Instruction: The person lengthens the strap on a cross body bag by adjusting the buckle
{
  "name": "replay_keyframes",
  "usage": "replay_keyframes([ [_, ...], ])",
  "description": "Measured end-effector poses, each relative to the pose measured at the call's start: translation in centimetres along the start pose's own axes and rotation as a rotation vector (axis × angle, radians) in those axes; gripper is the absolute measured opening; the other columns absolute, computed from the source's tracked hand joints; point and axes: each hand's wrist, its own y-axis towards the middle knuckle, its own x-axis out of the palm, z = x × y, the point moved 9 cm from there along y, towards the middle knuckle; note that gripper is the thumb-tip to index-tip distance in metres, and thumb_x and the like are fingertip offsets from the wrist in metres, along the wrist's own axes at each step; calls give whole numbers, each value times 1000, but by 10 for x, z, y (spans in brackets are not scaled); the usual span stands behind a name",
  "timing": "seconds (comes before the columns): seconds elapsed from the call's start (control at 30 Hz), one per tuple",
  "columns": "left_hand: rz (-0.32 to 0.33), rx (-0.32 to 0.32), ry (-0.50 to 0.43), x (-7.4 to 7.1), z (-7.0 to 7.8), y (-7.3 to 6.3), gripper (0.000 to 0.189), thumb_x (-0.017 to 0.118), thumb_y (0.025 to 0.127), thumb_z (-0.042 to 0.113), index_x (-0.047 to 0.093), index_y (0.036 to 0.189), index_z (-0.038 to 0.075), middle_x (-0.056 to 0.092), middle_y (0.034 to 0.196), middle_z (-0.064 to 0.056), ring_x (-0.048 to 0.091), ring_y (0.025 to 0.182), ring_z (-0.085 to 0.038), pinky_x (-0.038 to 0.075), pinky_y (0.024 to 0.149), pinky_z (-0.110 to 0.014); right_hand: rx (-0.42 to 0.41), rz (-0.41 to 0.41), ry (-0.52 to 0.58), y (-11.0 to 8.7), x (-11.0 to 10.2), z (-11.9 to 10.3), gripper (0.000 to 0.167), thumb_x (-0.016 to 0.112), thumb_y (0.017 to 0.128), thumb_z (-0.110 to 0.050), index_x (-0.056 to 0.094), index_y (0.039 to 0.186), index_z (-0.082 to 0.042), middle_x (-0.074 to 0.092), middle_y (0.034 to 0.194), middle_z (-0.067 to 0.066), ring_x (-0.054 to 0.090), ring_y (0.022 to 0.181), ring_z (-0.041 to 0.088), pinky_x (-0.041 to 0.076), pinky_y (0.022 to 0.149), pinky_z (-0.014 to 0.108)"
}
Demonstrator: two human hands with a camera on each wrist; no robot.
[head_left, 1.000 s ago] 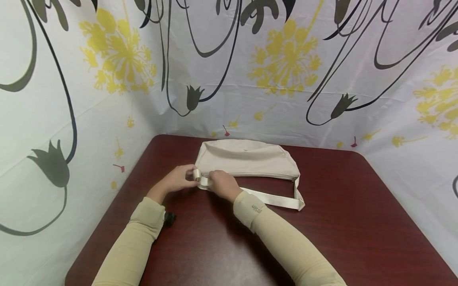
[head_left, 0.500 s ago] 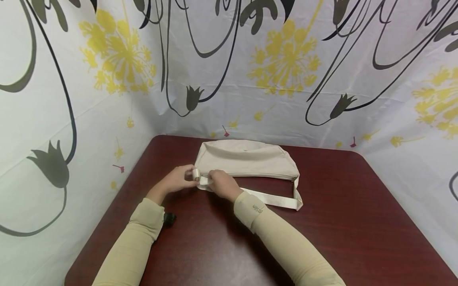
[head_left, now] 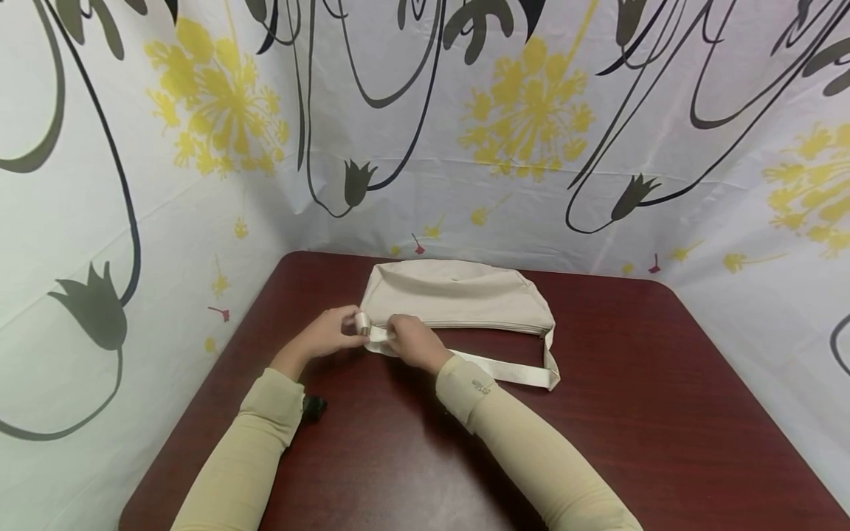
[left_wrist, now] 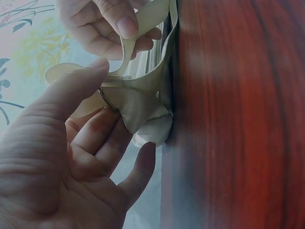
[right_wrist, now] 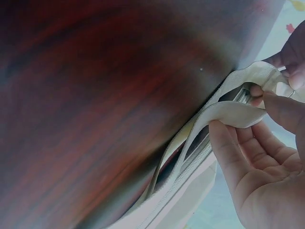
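Together, left hand (head_left: 324,334) and right hand (head_left: 417,344) pinch strap (head_left: 501,369); only close-ups suggest a ring (left_wrist: 105,101).

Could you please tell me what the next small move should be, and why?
Probably the right hand should gently draw its pinched strap away from the left hand, since a loop bulges there and the left hand steadies that end.

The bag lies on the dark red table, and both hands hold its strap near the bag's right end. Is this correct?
One detail is wrong: the left hand and right hand hold the strap near the left end of the bag, as the head view shows.
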Motion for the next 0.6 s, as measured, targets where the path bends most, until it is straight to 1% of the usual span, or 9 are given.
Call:
replay_keyframes([
  [0.3, -1, 7, 1, 0, 1, 0, 30, 83, 85, 20, 65, 107, 11, 74, 111, -1, 66, 107, -17, 45, 96, -40, -22, 4, 25, 0, 1, -1, 20, 73, 95, -18, 67, 107, -3, 66, 99, 5, 62, 90, 18, 52, 83, 35],
  [0.6, -2, 15, -1, 1, 1, 0, 29, 83, 85, 20, 65, 106, 12, 75, 107, 1, 65, 100, -14, 46, 94, -39, -28, 1, 56, 0, 1, 0, 20, 72, 96, -16, 65, 108, -1, 66, 100, 7, 62, 91, 19, 52, 85, 36],
])
